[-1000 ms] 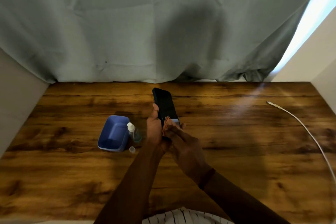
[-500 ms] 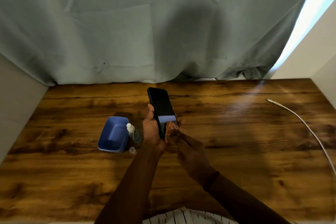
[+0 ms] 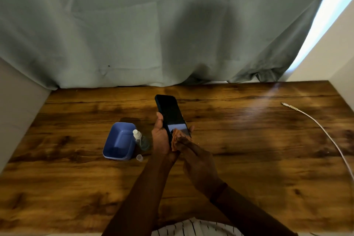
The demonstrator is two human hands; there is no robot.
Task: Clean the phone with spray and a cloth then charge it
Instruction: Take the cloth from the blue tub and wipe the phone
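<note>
a: state the position of the phone (image 3: 171, 114).

b: the phone is held above the wooden table (image 3: 249, 159), screen toward the camera, tilted with its top end leaning away toward the grey-green curtain (image 3: 153, 25). it does not touch the table. the screen is dark, with a pale reflection band near its lower end.

a: state the grip of the left hand (image 3: 161, 136).

b: the left hand is clasped around the phone's lower half. the thumb lies along the phone's left edge, and fingertips show past its right edge.

a: state the grip of the right hand (image 3: 197, 161).

b: the right hand is pinched closed on an orange-brown cloth (image 3: 175, 138). the cloth is pressed against the lower end of the phone's screen, just below the pale band. a dark band sits on the right wrist.

a: list the items left of the phone.

b: a small clear spray bottle (image 3: 140, 139) with a white nozzle stands upright on the table, just left of the left hand. a blue tray (image 3: 118, 142) stands beside the bottle on its far side from the phone; whether the two touch cannot be told. a small clear cap (image 3: 139, 157) lies on the table just nearer the camera than the bottle, apart from it.

a: list the items right of the phone.

b: a white charging cable (image 3: 325, 134) lies on the table well apart from the phone. its plug end points toward the phone, and the cord curves away to the table's right edge. the plug is not connected to the phone.
</note>
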